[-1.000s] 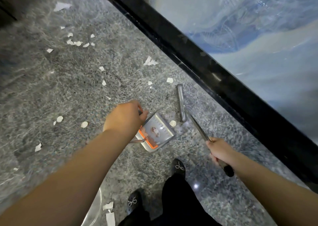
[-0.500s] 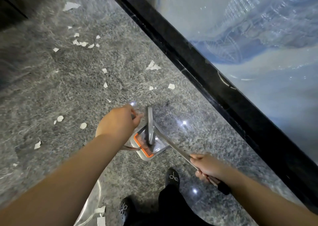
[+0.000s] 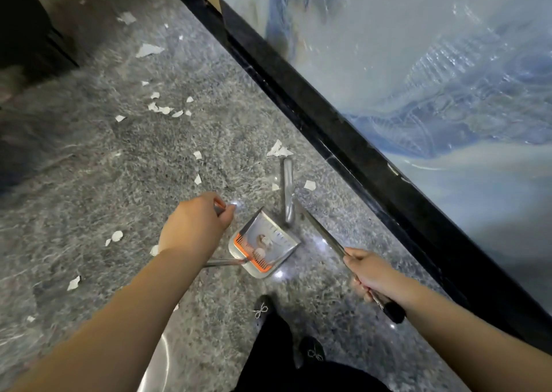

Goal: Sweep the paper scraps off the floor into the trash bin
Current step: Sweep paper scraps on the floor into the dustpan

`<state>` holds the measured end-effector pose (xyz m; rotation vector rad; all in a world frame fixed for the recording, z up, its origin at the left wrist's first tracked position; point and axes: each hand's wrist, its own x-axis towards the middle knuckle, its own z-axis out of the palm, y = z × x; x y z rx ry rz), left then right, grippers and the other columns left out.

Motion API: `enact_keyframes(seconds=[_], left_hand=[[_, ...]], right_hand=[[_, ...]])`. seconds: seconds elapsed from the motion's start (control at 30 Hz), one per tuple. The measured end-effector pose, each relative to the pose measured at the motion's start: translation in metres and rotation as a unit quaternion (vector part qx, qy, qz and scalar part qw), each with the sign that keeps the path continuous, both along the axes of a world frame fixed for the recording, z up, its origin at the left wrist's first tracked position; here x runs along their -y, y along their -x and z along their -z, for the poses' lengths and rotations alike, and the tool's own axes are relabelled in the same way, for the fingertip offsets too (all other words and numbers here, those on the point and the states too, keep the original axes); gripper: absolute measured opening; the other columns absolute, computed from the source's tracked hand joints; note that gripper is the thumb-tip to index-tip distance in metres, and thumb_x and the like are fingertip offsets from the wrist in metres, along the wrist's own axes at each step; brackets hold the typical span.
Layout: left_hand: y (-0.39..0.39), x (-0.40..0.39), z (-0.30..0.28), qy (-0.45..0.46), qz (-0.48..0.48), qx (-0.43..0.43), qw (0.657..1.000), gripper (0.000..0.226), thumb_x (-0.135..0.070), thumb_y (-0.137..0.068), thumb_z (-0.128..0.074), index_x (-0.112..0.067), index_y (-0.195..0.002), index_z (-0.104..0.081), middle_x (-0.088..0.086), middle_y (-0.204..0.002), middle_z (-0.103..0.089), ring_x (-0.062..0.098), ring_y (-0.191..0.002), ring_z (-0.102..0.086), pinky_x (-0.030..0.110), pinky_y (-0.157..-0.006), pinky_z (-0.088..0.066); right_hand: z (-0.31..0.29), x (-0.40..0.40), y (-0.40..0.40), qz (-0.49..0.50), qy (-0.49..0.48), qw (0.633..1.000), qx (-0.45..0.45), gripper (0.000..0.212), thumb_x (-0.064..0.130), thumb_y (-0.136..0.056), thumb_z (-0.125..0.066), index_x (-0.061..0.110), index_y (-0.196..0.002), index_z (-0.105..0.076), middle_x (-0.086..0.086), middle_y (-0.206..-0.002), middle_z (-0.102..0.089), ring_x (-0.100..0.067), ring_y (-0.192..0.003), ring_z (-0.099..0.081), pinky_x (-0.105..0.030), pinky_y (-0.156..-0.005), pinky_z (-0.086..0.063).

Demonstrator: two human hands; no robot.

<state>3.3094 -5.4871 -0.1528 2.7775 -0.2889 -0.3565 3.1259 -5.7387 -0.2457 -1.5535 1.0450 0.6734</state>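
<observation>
Your left hand [image 3: 194, 227] grips the dustpan [image 3: 263, 242] handle, right hand [image 3: 370, 275] grips the broom [image 3: 288, 191]; paper scraps [image 3: 279, 149] are light, sweep gently

Glossy speckled stone floor [image 3: 125, 164], shiny metal dustpan [image 3: 270, 236], white paper scraps [image 3: 162, 109]

I have only one view, from the camera worn on the person's head. It looks forward and steeply down at the grey stone floor [image 3: 89, 158], so I see both forearms entering from the bottom edge and the black shoes [image 3: 263, 311] directly below. The lens is wide-angle: the black wall base [image 3: 343, 140] crosses the picture as a slanted line from top centre to lower right. The left hand [image 3: 194, 227] and right hand [image 3: 370, 275] are near the camera, in the lower middle.
</observation>
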Motion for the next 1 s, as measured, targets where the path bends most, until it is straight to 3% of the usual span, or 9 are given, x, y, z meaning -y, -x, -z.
enact_keyframes(seconds=[0.23,0.4,0.5,0.67,0.9,1.0], left_hand=[[-0.076,0.003,0.006,0.006,0.012,0.005,1.000,0.021,-0.046,-0.090,-0.062,-0.025,-0.086,-0.062,-0.016,-0.058,-0.050,0.008,-0.055,-0.047,0.023,-0.047,-0.033],[-0.128,0.024,0.006,-0.028,0.037,0.005,0.999,0.023,-0.051,-0.090,-0.060,-0.028,-0.086,-0.060,-0.004,-0.069,-0.064,0.016,-0.061,-0.056,0.024,-0.047,-0.037],[-0.161,0.042,0.010,-0.058,0.049,-0.004,0.997,0.024,-0.051,-0.090,-0.058,-0.027,-0.089,-0.060,-0.003,-0.076,-0.067,0.018,-0.067,-0.060,0.028,-0.052,-0.047],[-0.216,0.081,0.018,-0.094,0.053,-0.003,0.994,0.022,-0.046,-0.091,-0.058,-0.025,-0.085,-0.058,0.000,-0.073,-0.064,0.022,-0.067,-0.060,0.027,-0.051,-0.046],[-0.271,0.123,0.022,-0.103,0.049,-0.033,0.993,0.022,-0.051,-0.089,-0.059,-0.030,-0.090,-0.062,-0.007,-0.080,-0.067,0.016,-0.073,-0.063,0.033,-0.061,-0.056],[-0.279,0.125,0.024,-0.103,0.044,-0.027,0.993,0.021,-0.053,-0.089,-0.059,-0.032,-0.087,-0.061,-0.010,-0.075,-0.065,0.013,-0.068,-0.061,0.033,-0.060,-0.056]], right_hand=[[-0.004,0.027,-0.061,0.014,0.064,0.998,0.012,0.044,0.016,-0.101,-0.045,0.015,-0.145,-0.039,-0.004,-0.046,-0.051,-0.010,-0.027,-0.041,-0.016,-0.031,-0.034],[0.002,0.060,-0.090,0.035,0.059,0.998,0.003,0.044,0.016,-0.102,-0.043,0.017,-0.146,-0.037,-0.004,-0.042,-0.045,-0.016,-0.031,-0.039,-0.022,-0.034,-0.036],[0.008,0.092,-0.114,0.034,0.057,0.998,-0.018,0.047,0.017,-0.102,-0.042,0.018,-0.148,-0.033,-0.008,-0.043,-0.044,-0.019,-0.033,-0.037,-0.023,-0.034,-0.035],[0.014,0.149,-0.174,-0.014,0.070,0.997,-0.041,0.046,0.015,-0.101,-0.044,0.014,-0.146,-0.036,-0.007,-0.044,-0.050,-0.016,-0.028,-0.041,-0.023,-0.033,-0.038],[0.025,0.190,-0.247,-0.106,0.062,0.989,-0.087,0.044,0.013,-0.102,-0.038,0.012,-0.147,-0.034,-0.008,-0.045,-0.051,-0.018,-0.031,-0.044,-0.028,-0.040,-0.042],[0.029,0.193,-0.270,-0.135,0.039,0.984,-0.114,0.042,0.016,-0.103,-0.039,0.013,-0.146,-0.037,-0.008,-0.046,-0.049,-0.015,-0.026,-0.043,-0.023,-0.033,-0.040]])
